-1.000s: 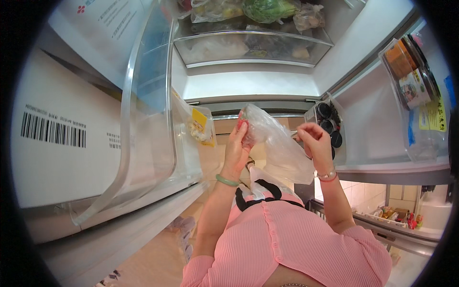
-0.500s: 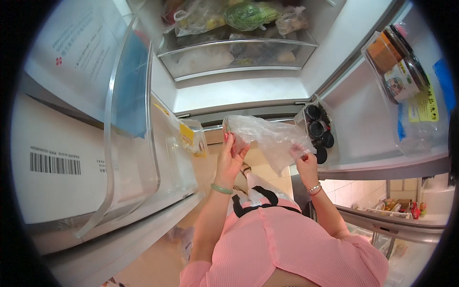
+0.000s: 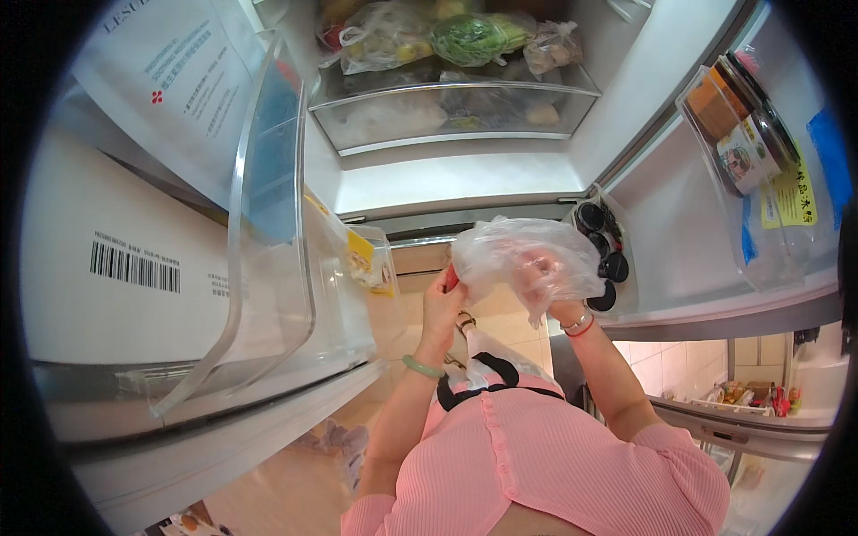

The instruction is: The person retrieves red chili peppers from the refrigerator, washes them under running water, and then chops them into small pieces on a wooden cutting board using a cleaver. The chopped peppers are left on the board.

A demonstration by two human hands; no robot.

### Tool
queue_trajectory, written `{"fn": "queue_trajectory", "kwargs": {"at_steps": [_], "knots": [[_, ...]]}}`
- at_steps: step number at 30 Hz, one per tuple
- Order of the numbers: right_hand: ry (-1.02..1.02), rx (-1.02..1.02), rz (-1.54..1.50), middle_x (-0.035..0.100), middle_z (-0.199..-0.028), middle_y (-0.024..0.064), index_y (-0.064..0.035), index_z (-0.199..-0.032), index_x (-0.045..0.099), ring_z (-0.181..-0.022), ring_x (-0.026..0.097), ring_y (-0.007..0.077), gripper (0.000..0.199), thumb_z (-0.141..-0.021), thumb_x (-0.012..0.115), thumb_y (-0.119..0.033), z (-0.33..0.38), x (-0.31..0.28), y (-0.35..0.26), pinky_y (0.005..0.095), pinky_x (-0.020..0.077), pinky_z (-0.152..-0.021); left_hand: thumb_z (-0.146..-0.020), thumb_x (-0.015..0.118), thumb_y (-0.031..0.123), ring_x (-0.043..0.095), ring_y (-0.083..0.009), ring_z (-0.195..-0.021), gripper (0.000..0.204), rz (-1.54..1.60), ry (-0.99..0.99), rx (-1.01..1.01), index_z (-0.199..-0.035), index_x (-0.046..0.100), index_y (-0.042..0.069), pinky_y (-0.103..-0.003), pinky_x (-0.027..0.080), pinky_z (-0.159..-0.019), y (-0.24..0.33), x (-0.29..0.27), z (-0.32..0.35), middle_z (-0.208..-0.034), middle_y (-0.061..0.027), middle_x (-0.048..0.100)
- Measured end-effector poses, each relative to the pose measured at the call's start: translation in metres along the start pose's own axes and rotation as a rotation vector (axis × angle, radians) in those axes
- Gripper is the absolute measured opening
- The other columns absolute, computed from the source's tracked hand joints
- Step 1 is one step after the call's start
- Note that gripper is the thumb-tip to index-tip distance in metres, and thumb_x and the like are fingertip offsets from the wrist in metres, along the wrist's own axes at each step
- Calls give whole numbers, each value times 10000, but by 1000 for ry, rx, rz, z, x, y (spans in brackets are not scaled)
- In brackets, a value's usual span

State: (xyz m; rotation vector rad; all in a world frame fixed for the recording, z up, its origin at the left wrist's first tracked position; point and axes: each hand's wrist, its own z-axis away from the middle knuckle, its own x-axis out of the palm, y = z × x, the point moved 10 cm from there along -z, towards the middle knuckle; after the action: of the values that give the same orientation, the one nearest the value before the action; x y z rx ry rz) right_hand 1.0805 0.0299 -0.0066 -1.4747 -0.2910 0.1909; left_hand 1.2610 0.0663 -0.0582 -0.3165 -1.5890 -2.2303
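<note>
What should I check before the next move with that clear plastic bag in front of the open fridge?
1. Left hand grips the clear plastic bag at its left edge: ok.
2. Right hand on the bag, seen through the film: ok.
3. Small red thing by the left fingers, inside or outside the bag: cannot tell.
4. Fridge drawer shut, with bagged vegetables on the shelf above: ok.
5. Right door shelf bare near the bag: ok.
6. Bag mouth open or closed: cannot tell.
</note>
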Motion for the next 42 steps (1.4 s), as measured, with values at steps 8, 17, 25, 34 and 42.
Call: {"fn": "queue_trajectory", "kwargs": {"at_steps": [8,17,25,34,42], "knots": [[-164,85,-190,647,-1056,64,-49,-1189,612,-940,590,136,327,-878,638,-146,6,27,-28,273,482,-834,-918,555,64,562,-43,-887,355,423,-60,-19,-1272,556,38,-190,441,-763,38,24,12,-1050,26,620],[9,-358,375,670,-1031,71,-62,-1169,634,-911,618,137,343,-839,701,-129,-13,20,-68,283,502,-781,-888,636,121,472,-11,-667,308,188,-119,16,-1186,589,57,-167,362,-583,36,26,13,-821,58,565],[138,-24,117,651,-956,34,-30,-1099,630,-853,590,101,336,-809,745,-153,-14,1,-38,251,483,-730,-896,593,23,606,-107,-1018,407,363,-98,40,-1295,512,27,-240,493,-878,54,28,15,-1173,-34,621],[8,20,16,670,-1007,59,-29,-1048,678,-910,622,134,229,-843,714,-123,-13,30,-45,269,503,-823,-927,602,100,595,-85,-1004,376,317,-124,107,-1290,520,43,-234,470,-868,49,31,15,-1152,-13,621],[78,94,6,663,-988,85,2,-1035,661,-882,629,152,220,-869,688,-139,-15,29,-40,288,515,-796,-960,585,200,589,-52,-909,352,283,-175,-29,-1274,544,47,-206,488,-758,36,35,16,-1077,1,621]]}}
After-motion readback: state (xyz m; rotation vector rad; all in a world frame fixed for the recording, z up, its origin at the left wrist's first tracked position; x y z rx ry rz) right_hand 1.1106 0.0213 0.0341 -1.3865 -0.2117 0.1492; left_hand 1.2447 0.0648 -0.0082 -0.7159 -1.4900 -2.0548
